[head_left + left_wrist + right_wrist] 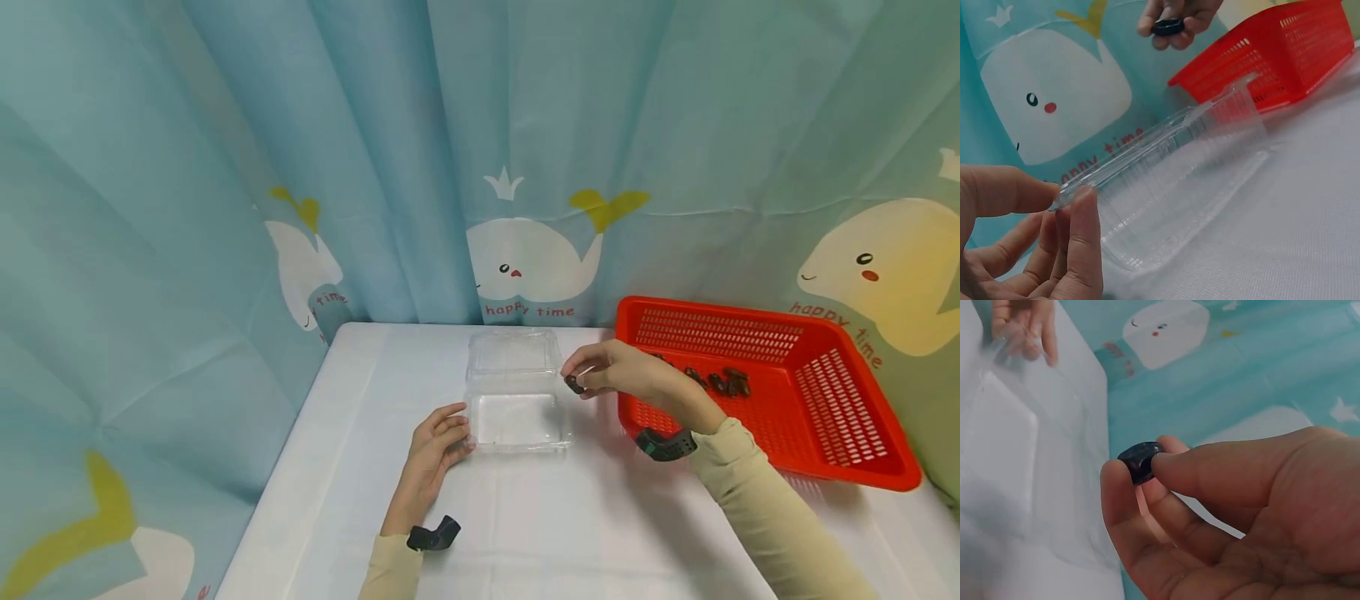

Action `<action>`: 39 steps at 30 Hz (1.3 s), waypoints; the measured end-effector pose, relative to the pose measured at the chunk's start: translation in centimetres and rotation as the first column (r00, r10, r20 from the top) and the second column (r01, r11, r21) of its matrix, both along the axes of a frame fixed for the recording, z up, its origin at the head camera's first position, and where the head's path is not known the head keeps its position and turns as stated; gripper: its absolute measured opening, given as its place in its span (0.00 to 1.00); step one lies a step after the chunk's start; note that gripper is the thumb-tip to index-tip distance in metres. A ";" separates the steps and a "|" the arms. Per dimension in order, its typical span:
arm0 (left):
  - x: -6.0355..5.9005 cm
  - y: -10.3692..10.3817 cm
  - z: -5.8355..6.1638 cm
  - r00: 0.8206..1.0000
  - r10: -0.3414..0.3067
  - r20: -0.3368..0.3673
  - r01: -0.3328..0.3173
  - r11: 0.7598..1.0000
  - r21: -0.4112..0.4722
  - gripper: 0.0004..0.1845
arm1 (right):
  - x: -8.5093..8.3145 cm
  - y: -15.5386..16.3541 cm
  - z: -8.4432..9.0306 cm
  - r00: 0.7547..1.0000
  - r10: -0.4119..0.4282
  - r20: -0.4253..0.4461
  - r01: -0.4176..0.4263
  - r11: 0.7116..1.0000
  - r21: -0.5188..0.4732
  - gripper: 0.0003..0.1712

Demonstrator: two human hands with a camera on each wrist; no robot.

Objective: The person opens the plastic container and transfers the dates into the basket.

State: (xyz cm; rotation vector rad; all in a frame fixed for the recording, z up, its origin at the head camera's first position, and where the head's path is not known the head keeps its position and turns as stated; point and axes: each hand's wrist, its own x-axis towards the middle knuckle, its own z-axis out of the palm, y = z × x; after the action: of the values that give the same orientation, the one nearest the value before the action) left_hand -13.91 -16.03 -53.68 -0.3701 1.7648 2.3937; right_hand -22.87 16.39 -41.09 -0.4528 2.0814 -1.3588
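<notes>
A clear plastic clamshell box (519, 421) lies unfolded on the white table, its lid half (513, 353) toward the curtain. My left hand (435, 450) is at the box's left side; in the left wrist view its thumb and finger pinch the rim of the clear wall (1147, 200). Above the table, just right of the box, my right hand (626, 372) pinches a small, dark, glossy oval piece (573, 384). Seen from the right wrist, that dark piece (1140, 464) sits between thumb and fingertips. No pieces show inside the box.
A red plastic basket (825, 367) with slotted walls stands at the right of the table, beneath my right forearm. Several similar dark pieces (731, 383) lie in it. A blue curtain (390, 167) printed with whales hangs along the table's back edge.
</notes>
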 end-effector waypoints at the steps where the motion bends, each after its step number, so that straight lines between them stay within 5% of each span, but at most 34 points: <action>1: 0.0 0.0 0.0 1.000 -0.001 -0.003 0.001 1.000 -0.004 0.26 | -0.1 0.5 0.1 1.000 -0.013 0.007 0.013 1.000 -0.003 0.14; 17: -0.1 0.1 -0.1 1.000 -0.018 -0.012 0.018 1.000 0.009 0.27 | -1.3 9.0 -0.8 0.993 -0.061 0.104 0.064 0.997 -0.030 0.19; 39: 0.0 -0.1 -0.3 1.000 -0.016 -0.010 0.016 1.000 0.014 0.26 | -2.2 17.4 -5.3 0.946 -0.130 0.298 0.150 0.988 -0.044 0.14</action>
State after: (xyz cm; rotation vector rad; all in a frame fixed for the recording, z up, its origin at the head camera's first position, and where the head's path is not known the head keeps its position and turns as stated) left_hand -13.92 -16.16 -53.96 -0.3422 1.7475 2.3997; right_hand -25.10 33.75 -46.35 -0.1188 1.8547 -1.4809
